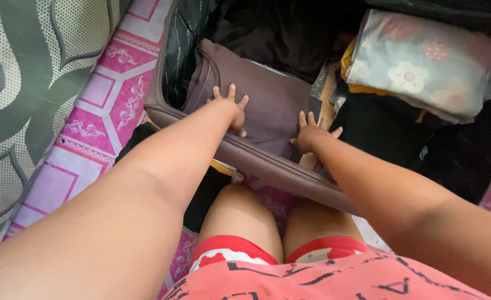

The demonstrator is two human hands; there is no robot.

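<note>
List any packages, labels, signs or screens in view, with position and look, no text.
No labels, signs or screens.
Plastic-wrapped floral fabric bundle: upper right in the open taupe fabric suitcase, rectangular, grey-blue with pink and white flowers.
Black lining: suitcase left inner wall, repeated pale print.

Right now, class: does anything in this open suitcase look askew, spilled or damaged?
Nothing stands out. Both hands, left hand and right hand, press flat on a folded mauve garment inside the suitcase. The floral bundle lies folded beside it.
</note>
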